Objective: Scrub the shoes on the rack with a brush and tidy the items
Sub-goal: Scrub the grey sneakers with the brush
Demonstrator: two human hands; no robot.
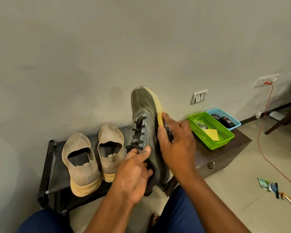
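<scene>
The left hand (133, 172) grips the heel opening of a grey-green sneaker (144, 118), with the thumb pressed on the side near the black laces (139, 130). The sneaker is held up with its toe pointing to 12 o'clock, above the right end of the black shoe rack (49, 165). The right hand (176, 143) is closed around a dark brush (168, 132) and holds it against the yellow sole edge at the 3 o'clock side of the sneaker. A pair of beige slip-on shoes (94, 153) stands on the rack, at 9 o'clock from the sneaker. At 3 o'clock from the hands, a green basket (225, 140) and a blue basket (233, 121) sit touching each other on a dark metal box (225, 157).
</scene>
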